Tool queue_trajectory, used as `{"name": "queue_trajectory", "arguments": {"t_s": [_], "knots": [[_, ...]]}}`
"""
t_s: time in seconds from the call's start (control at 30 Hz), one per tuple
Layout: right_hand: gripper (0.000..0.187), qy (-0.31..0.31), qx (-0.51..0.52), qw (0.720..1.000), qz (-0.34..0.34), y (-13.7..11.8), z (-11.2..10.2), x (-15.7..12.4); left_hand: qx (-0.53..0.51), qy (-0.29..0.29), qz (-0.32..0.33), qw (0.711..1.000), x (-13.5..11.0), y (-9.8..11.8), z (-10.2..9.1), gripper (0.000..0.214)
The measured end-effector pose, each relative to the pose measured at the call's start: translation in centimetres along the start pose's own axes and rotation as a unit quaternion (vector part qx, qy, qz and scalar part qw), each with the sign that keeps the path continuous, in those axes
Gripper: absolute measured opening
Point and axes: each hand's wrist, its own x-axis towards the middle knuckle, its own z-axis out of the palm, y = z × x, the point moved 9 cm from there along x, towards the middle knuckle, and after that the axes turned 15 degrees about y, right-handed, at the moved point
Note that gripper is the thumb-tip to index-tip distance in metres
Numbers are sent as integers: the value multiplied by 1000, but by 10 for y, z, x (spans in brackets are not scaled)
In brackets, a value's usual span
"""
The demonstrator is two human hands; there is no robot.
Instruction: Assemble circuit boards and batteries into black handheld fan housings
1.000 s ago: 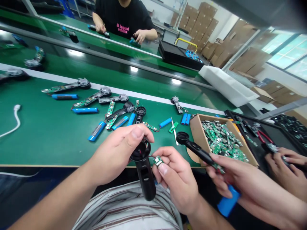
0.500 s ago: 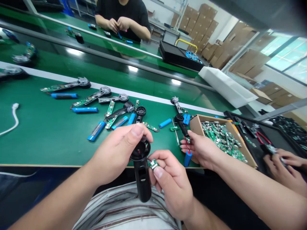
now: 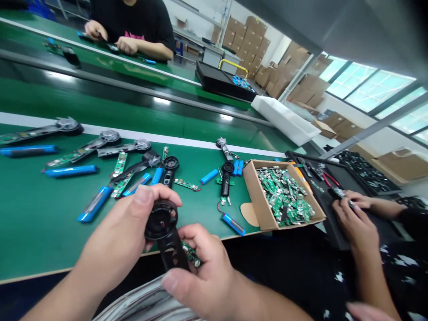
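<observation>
My left hand (image 3: 127,227) is closed around the round head of a black handheld fan housing (image 3: 163,225), thumb on its rim. Small red wire ends show inside the ring. My right hand (image 3: 209,267) is wrapped at the handle, with its thumb across the lower part. A green circuit board (image 3: 191,255) lies between its fingers and the side of the handle; part of it is hidden. Just beyond my hands, another black fan housing (image 3: 170,167) lies on the green table (image 3: 43,232), with blue battery cells (image 3: 95,204) and circuit boards nearby.
A cardboard box (image 3: 259,209) of circuit boards stands at right. Left of it lies a fan housing (image 3: 226,180) with a wired battery (image 3: 233,224). Beside a black tray (image 3: 314,187), a co-worker's hands (image 3: 356,218) hold a small part. Another person (image 3: 133,31) works across the table.
My right hand has shifted from holding the board beside the handle to wrapping the handle, board included. A co-worker's hand has released a fan housing onto the table and withdrawn. The view has turned right.
</observation>
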Motion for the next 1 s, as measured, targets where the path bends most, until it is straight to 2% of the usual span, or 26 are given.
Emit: {"name": "queue_trajectory", "arguments": {"t_s": [0.07,0.27,0.43,0.83,1.0], "knots": [[41,-2,25,1000,-5,-4,3,-1,-8,14,-21,1000,-2,-3,4,70],[29,-8,139,990,16,-3,7,-9,-47,-5,-21,999,-10,21,28,76],[29,-5,198,979,48,-3,11,-14,-63,-6,-25,998,-13,27,30,79],[45,-21,154,986,68,-13,14,-17,-113,-28,-28,993,-19,25,29,70],[42,-23,173,981,81,-8,20,-24,-117,-26,-51,991,-18,20,30,71]]}}
